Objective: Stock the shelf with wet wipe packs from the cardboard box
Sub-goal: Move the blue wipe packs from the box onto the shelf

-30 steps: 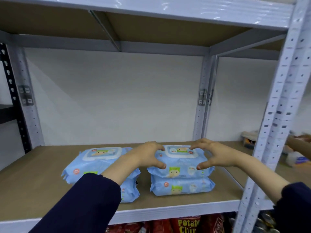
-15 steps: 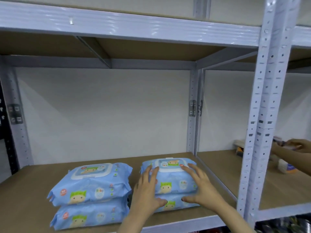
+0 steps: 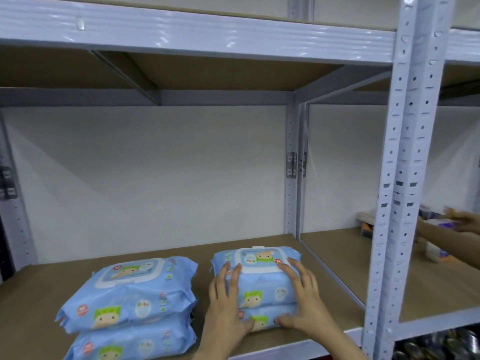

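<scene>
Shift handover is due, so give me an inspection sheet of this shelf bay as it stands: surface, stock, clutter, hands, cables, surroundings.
Surface: brown shelf board, level.
Job's things: left stack and right stack of wet wipe packs, two high each, side by side; cardboard box not in view.
Clutter: nothing seen.
Hands: left hand and right hand rest flat-fingered on the right stack.
Cables: nothing seen.
Surroundings: another person's hands among blurred goods in the next bay.

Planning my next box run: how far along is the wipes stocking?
Done: left stack and right stack, two packs each, sit on the shelf. In hand: left hand and right hand rest on the right stack. Left: unknown; the box is out of view.
</scene>
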Motion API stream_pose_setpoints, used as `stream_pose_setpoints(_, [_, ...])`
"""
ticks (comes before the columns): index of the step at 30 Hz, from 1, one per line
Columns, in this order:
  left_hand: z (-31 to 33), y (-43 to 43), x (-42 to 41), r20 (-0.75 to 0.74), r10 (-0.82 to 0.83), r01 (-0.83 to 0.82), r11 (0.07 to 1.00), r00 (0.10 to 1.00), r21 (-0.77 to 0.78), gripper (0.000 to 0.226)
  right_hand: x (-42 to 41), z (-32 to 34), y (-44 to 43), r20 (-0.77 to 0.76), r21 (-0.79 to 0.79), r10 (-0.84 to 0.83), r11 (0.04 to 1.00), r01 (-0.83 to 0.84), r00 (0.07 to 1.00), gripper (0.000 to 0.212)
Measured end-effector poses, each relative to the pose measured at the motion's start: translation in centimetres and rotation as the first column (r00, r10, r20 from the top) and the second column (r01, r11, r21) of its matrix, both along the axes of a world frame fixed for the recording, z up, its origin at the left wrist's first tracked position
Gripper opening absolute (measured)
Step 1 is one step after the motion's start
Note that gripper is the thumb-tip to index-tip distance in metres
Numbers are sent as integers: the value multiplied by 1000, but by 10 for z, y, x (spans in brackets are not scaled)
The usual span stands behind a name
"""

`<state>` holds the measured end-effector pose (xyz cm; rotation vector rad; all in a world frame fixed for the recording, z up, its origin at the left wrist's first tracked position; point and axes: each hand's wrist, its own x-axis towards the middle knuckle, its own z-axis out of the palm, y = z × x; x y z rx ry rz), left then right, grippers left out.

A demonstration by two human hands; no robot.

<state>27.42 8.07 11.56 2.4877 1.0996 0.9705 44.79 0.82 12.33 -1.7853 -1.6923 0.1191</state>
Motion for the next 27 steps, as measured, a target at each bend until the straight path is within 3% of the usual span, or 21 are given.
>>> stream_pose_setpoints(3, [-10, 5, 2, 40, -17, 17, 1000, 999, 24, 114, 0, -6, 0, 10, 12, -10, 1000, 10, 1000, 104])
stream_pose_setpoints(14, [-2, 16, 18, 36, -43, 42, 999, 998, 24, 93, 16, -16, 17, 42, 57, -64, 996, 62, 997, 103])
stream_pose_setpoints(27, [-5, 111, 109, 42, -79, 78, 996, 996, 37, 97, 99, -18, 112, 0, 129, -152, 980, 151, 988, 99])
